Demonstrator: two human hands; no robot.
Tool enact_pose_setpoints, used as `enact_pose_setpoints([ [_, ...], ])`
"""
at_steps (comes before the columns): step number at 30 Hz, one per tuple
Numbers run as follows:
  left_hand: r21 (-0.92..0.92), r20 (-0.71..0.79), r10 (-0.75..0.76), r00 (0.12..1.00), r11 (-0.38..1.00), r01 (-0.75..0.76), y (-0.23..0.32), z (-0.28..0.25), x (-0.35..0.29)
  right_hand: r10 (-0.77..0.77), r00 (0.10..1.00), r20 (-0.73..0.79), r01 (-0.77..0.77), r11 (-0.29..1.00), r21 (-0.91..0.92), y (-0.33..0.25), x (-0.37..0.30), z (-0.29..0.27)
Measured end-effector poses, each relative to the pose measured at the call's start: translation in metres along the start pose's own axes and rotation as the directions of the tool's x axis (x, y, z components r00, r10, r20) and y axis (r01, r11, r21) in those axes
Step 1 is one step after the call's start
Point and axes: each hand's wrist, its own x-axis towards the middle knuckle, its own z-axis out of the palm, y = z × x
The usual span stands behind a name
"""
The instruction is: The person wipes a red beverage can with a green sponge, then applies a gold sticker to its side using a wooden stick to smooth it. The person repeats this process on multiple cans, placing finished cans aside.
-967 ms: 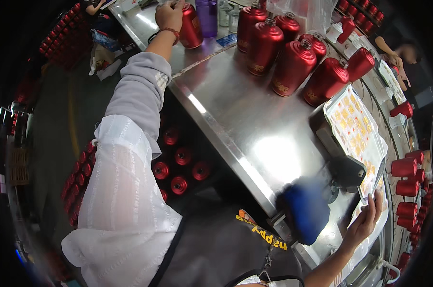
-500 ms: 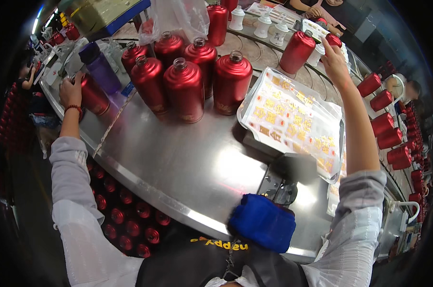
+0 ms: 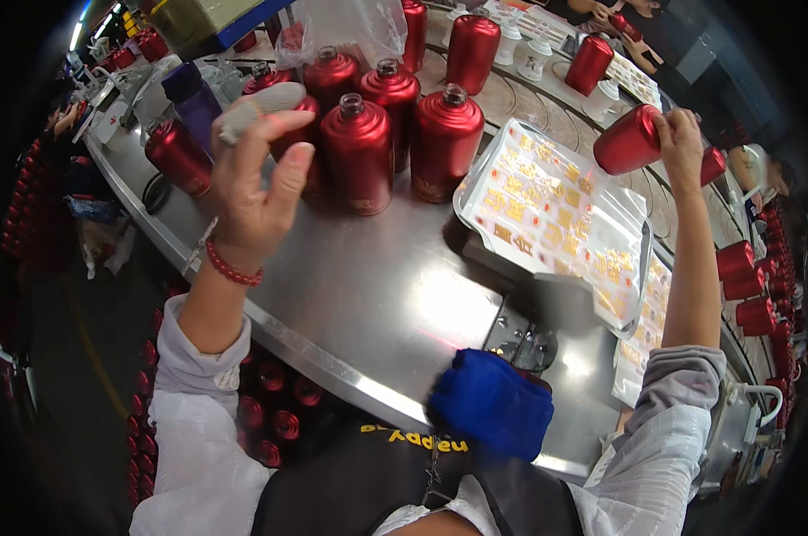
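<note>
My right hand (image 3: pixel 682 143) grips a glossy red bottle (image 3: pixel 629 141) at its neck end, holding it tilted above the far right corner of a white tray. On the tray (image 3: pixel 465 204) lie sheets of gold and red stickers (image 3: pixel 547 201). My left hand (image 3: pixel 266 183) is raised over the metal table with thumb and fingers apart and nothing visible in it; a pale cover wraps one finger. Behind that hand several open-necked red bottles (image 3: pixel 358 161) stand in a group. Farther left, another red bottle (image 3: pixel 179 158) stands beside a purple bottle (image 3: pixel 188 100).
A curved conveyor (image 3: pixel 547 107) runs behind the tray, carrying red bottles and white bottle-shaped pieces (image 3: pixel 534 58). A blue pouch (image 3: pixel 493 406) hangs at the table's near edge. Red bottles (image 3: pixel 266 420) fill the space below. Another person's hands (image 3: pixel 632 27) work at the far side.
My left hand has let go of the red bottle at the left and come up and to the right. My right hand has taken hold of a red bottle, now lifted and tilted.
</note>
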Motion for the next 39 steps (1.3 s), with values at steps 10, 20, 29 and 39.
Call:
enact_pose_setpoints([
  [10, -0.825, 0.557, 0.131, 0.82, 0.206, 0.527, 0.189, 0.079, 0.008, -0.086, 0.925, 0.369, -0.248, 0.6, 0.761, -0.162, -0.069, -0.23],
  [20, -0.348, 0.935, -0.082, 0.345, -0.395, 0.85, 0.219, 0.09, -0.068, 0.376, 0.634, 0.676, -0.759, 0.13, 0.639, -0.244, -0.233, -0.139],
  [29, -0.28, 0.959, -0.084, 0.269, -0.39, 0.877, 0.226, 0.101, -0.063, 0.415, 0.617, 0.669, -0.784, 0.252, 0.567, -0.229, -0.245, -0.137],
  [39, -0.382, 0.921, -0.078, 0.382, -0.379, 0.843, 0.226, 0.118, -0.067, 0.208, 0.877, 0.434, -0.195, 0.978, -0.073, -0.091, -0.214, -0.121],
])
